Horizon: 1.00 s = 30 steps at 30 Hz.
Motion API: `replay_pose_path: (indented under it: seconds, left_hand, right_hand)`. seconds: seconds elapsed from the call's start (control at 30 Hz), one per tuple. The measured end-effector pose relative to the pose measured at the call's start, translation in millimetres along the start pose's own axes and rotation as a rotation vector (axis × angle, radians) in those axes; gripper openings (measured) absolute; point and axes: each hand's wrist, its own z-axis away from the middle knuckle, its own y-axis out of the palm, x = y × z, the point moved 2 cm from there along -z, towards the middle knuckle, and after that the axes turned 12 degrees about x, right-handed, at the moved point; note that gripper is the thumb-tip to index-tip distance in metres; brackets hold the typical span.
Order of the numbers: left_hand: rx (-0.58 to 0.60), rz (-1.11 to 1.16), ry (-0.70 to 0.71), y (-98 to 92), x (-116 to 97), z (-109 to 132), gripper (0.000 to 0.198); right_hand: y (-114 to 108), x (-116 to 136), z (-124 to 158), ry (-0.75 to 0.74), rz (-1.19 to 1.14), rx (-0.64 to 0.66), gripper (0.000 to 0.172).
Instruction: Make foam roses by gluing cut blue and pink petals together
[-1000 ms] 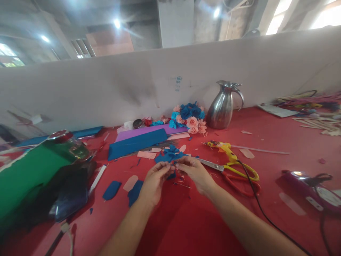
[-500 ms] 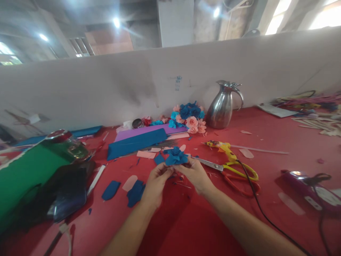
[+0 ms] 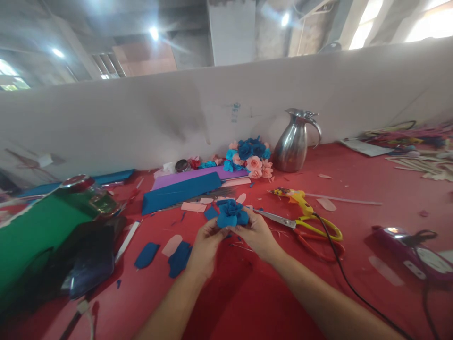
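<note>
A blue paper flower (image 3: 230, 214) is held up just above the red table (image 3: 247, 293), in the middle of the view. My left hand (image 3: 205, 245) pinches its lower left edge with closed fingers. My right hand (image 3: 258, 236) grips its right side, fingers curled under the petals. Loose blue petal pieces (image 3: 166, 255) and pink petal pieces (image 3: 193, 206) lie on the table around the hands.
Yellow-handled scissors (image 3: 311, 225) and a yellow glue gun (image 3: 295, 198) with a black cord lie to the right. A steel jug (image 3: 295, 141) and finished pink and blue flowers (image 3: 249, 156) stand by the white wall. Folded blue and purple paper (image 3: 184, 189) lies behind; green paper (image 3: 38, 231) at left.
The blue flower has been lifted from the table between both hands and turned so its petals face me. The hands have drawn closer together under it.
</note>
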Motion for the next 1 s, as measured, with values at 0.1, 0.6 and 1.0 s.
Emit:
replay_pose_path:
  seconds: [0.1,0.6,1.0]
  left_hand:
    - [-0.035,-0.068,-0.004,-2.4,-2.8,0.3,0.016]
    - [-0.159,0.114,-0.057,-4.7,-3.4,-1.6,0.021]
    - [-0.186,-0.124,-0.039,5.5,2.6,6.1,0.022]
  right_hand:
    - [-1.0,2.8,0.4,0.009,0.050,-0.005,0.020]
    - [-3.2,5.4,-0.3,0.043,0.058,-0.068,0.023]
    - [1.3,25.2,17.4,-0.433,1.390,-0.386,0.010]
